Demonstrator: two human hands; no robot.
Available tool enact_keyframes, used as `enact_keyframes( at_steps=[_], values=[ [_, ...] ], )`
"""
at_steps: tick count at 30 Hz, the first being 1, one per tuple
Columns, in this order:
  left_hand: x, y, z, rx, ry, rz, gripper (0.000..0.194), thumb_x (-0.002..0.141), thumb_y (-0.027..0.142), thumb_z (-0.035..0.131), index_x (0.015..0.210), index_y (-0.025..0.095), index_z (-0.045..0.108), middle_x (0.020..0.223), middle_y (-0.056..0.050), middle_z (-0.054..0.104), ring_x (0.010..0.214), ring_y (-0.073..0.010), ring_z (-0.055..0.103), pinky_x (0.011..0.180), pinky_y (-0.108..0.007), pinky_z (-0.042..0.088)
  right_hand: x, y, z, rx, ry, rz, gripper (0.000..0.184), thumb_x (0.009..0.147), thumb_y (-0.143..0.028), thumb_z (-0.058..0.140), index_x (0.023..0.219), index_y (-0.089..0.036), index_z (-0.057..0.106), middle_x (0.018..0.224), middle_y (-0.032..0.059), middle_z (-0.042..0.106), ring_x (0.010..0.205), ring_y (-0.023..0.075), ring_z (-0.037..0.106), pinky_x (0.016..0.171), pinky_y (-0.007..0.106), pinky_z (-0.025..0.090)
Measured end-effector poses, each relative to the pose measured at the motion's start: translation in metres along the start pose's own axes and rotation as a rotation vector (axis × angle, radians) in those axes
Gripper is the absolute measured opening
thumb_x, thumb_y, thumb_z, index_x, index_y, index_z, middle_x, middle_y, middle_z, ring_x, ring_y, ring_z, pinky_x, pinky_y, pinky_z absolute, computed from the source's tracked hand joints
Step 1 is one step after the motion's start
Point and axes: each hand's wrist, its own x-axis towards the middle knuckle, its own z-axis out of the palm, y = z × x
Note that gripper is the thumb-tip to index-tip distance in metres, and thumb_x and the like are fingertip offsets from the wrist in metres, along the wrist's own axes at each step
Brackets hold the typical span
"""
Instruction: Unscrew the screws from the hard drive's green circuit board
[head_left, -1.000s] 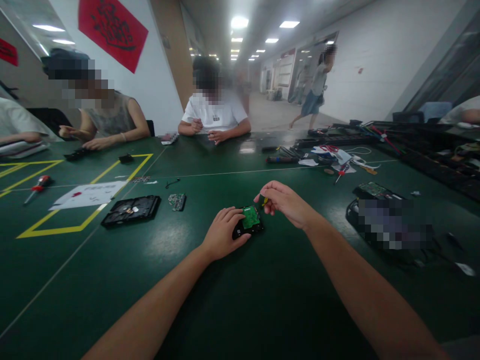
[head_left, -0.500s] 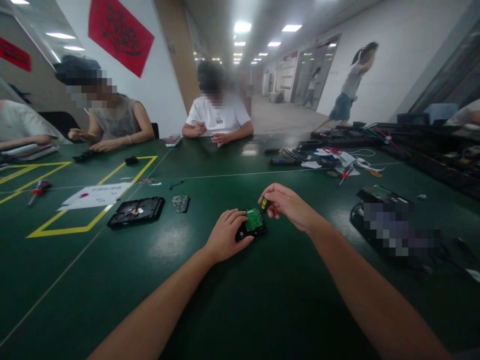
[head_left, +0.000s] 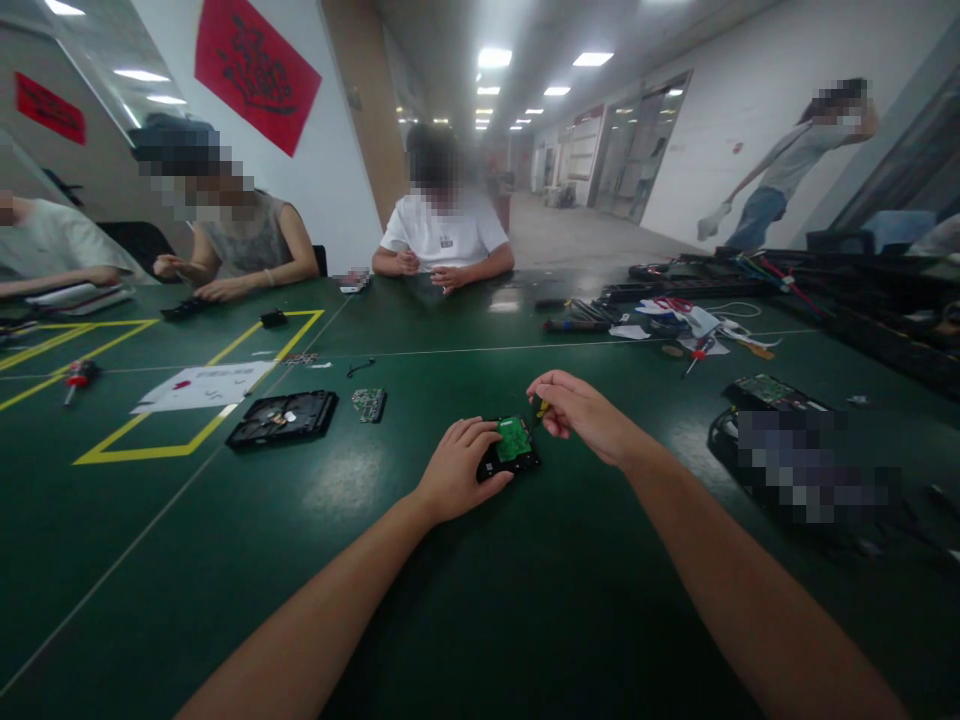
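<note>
On the dark green table lies a hard drive (head_left: 515,440) with its green circuit board facing up. My left hand (head_left: 459,468) grips its left side, fingers over the top and thumb along the near edge, covering part of it. Just beyond the drive's right edge, my right hand (head_left: 574,410) pinches a small screwdriver (head_left: 542,409) with a black-and-yellow handle. The fingers hide much of the tool, and I cannot tell whether its tip touches the drive. Left of the drive sit a loose circuit board (head_left: 370,405) and an opened black drive casing (head_left: 283,418).
Farther left are a paper sheet (head_left: 202,388) and a red screwdriver (head_left: 80,378). Cables and scraps (head_left: 690,320) lie at the back right, with a black device (head_left: 795,455) nearer on the right. Co-workers sit across the table; one person (head_left: 787,160) walks behind.
The screwdriver handle has turned in my right fingers, showing less of its yellow marking. My left hand stays on the drive. The view has shifted slightly, and the walking person has moved right.
</note>
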Motion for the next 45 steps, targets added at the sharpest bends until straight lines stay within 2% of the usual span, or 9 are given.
enact_keyframes(
  at_steps=[5,12,22,28,34,38,45],
  values=[
    [-0.0003,0.0005,0.0001,-0.015,0.000,-0.005,0.052,0.088,0.050,0.074,0.131,0.025,0.060,0.139,-0.011,0.062,0.135,-0.0355,0.052,0.118,-0.060,0.038,-0.0001,0.0021,0.0000,0.061,0.020,0.005,0.025,0.093,-0.045,0.064,0.101,-0.023,0.054,0.072,-0.0030,0.059,0.055,0.0120,0.055,0.048,0.024,0.036],
    [0.0001,0.0005,-0.0004,-0.022,0.000,-0.006,0.053,0.087,0.050,0.075,0.131,0.025,0.060,0.138,-0.011,0.062,0.136,-0.0351,0.052,0.118,-0.059,0.039,-0.0026,-0.0055,-0.0018,0.008,0.004,-0.026,0.015,0.094,-0.034,0.059,0.100,-0.021,0.062,0.099,0.0046,0.072,0.061,0.0106,0.056,0.054,0.025,0.042],
    [-0.0003,0.0004,0.0002,-0.026,0.000,-0.005,0.052,0.088,0.048,0.074,0.132,0.025,0.059,0.139,-0.009,0.062,0.137,-0.0350,0.051,0.118,-0.059,0.038,-0.0016,-0.0053,0.0002,0.016,0.018,-0.022,0.018,0.095,-0.037,0.058,0.102,-0.021,0.064,0.100,0.0045,0.071,0.062,0.0108,0.056,0.056,0.026,0.043],
    [-0.0006,0.0006,-0.0001,-0.023,-0.004,0.000,0.052,0.088,0.049,0.074,0.132,0.025,0.059,0.140,-0.010,0.062,0.137,-0.0350,0.051,0.119,-0.059,0.037,-0.0049,-0.0061,0.0007,0.009,-0.060,-0.050,0.023,0.093,-0.039,0.066,0.107,-0.021,0.066,0.077,-0.0013,0.060,0.061,0.0121,0.056,0.051,0.025,0.039],
    [-0.0002,-0.0003,0.0000,-0.028,-0.001,-0.002,0.052,0.088,0.050,0.074,0.132,0.026,0.059,0.139,-0.010,0.062,0.137,-0.0351,0.051,0.119,-0.059,0.037,-0.0023,-0.0062,0.0028,0.107,0.038,-0.023,0.020,0.092,-0.036,0.064,0.104,-0.020,0.066,0.097,0.0051,0.070,0.064,0.0123,0.060,0.055,0.027,0.045],
    [-0.0001,0.0000,-0.0007,-0.020,-0.008,0.000,0.053,0.088,0.050,0.073,0.132,0.025,0.059,0.139,-0.010,0.062,0.137,-0.0348,0.051,0.119,-0.059,0.037,0.0001,-0.0038,0.0012,0.073,0.046,-0.025,0.025,0.095,-0.043,0.062,0.102,-0.020,0.067,0.105,0.0078,0.073,0.066,0.0122,0.058,0.059,0.027,0.046],
    [0.0000,0.0011,-0.0009,-0.028,-0.002,0.002,0.053,0.087,0.048,0.075,0.132,0.026,0.058,0.139,-0.010,0.062,0.137,-0.0351,0.050,0.118,-0.059,0.037,-0.0016,-0.0054,0.0018,0.007,0.035,-0.052,0.022,0.093,-0.042,0.065,0.098,-0.021,0.067,0.104,0.0057,0.073,0.064,0.0110,0.054,0.054,0.026,0.039]
  ],
)
